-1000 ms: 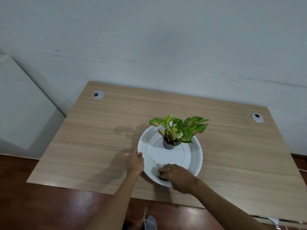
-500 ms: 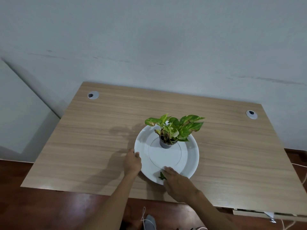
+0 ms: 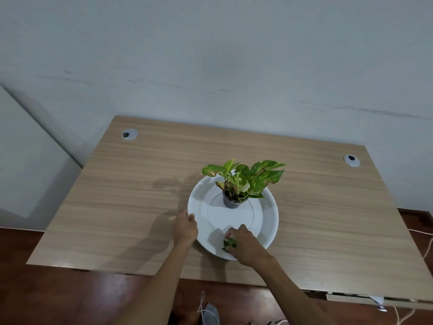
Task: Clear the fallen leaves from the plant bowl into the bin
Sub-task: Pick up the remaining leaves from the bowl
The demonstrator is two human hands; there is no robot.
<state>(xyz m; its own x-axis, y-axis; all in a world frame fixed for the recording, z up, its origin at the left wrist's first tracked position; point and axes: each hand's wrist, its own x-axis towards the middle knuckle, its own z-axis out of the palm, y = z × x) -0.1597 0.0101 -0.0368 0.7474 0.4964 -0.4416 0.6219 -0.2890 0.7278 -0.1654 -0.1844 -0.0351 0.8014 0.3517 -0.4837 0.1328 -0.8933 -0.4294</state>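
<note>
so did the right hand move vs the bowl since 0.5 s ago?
Yes. The right hand has shifted inward from the white bowl's near rim toward the pot, now pinching a green leaf.

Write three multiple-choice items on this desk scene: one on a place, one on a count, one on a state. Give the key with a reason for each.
1. Where does the left hand rest?
A. On the left rim of the white bowl
B. On the plant pot
C. Flat on the floor

2. How many round cable holes show in the desk?
A. One
B. Two
C. Four

3. What is the right hand doing?
A. Hanging open in the air
B. Pinching a green leaf in the bowl
C. Lifting the pot

Key: A, its fingers touch the rim; B, one hole near each far corner; B, the fingers close on the leaf.
</note>
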